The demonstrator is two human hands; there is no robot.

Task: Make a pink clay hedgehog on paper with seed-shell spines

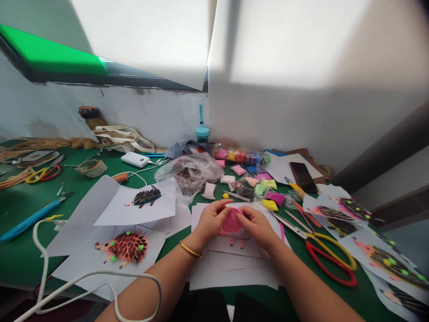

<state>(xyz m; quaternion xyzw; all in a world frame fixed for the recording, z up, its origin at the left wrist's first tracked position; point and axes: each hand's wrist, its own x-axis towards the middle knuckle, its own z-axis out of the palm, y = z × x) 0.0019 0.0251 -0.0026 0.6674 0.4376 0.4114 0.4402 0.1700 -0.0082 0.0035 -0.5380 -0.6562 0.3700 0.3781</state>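
Observation:
Between my two hands is a flat, roundish piece of pink modelling clay (232, 220). My left hand (214, 220) grips its left edge, thumb in front. My right hand (257, 224) pinches the right edge between thumb and fingers. Under the clay lies a white sheet (234, 246) with a hedgehog picture, of which the lower body and pink legs show; the clay and hands cover the rest. More white paper (234, 275) is stacked beneath it. A small yellow clay ball (225, 196) rests just beyond my left hand.
Red-and-yellow scissors (330, 255) lie open at the right, beside finished hedgehog pictures (389, 259). Coloured clay packets (261, 190) and a plastic bag (191, 172) spread behind my hands. At the left are hedgehog sheets (124, 248), a white cable (43, 268) and a blue cutter (33, 219).

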